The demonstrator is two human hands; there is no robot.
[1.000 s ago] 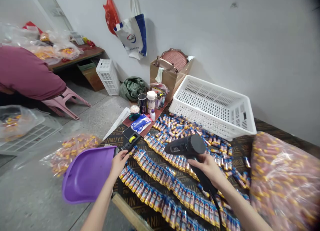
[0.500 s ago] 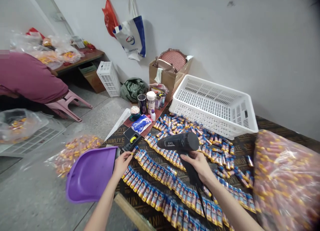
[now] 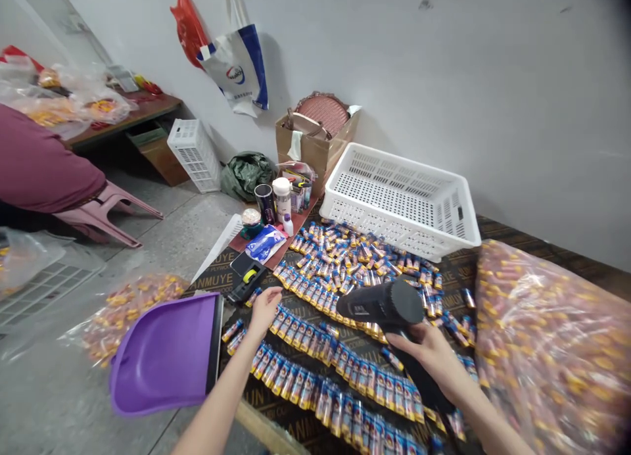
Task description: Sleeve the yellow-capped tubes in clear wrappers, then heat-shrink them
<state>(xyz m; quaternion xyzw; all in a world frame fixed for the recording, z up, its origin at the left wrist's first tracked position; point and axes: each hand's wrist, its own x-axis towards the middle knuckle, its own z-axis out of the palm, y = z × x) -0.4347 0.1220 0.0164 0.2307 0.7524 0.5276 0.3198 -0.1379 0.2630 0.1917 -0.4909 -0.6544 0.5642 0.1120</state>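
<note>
My right hand [image 3: 434,356] is wrapped round the handle of a black hair dryer [image 3: 379,304], whose barrel points left above rows of small wrapped tubes [image 3: 290,327] with blue and yellow ends. At the left end of one row is my left hand [image 3: 266,309], its fingertips pressed together by the tubes; what is between them, if anything, is hidden. More tubes [image 3: 345,251] lie loose in a heap behind the dryer. Left of my left hand is a black tape dispenser [image 3: 245,287] with a yellow part.
A white plastic crate [image 3: 399,202] stands at the back. At right bulges a large clear bag of tubes [image 3: 557,343]. A purple dustpan [image 3: 165,356] is at the table's left edge. Bottles and a cup [image 3: 265,205] stand farther back. A person [image 3: 44,159] sits at left.
The hair dryer in my right hand has moved right and slightly down relative to the rows. My left hand has shifted right, away from the tape dispenser. The view has turned slightly.
</note>
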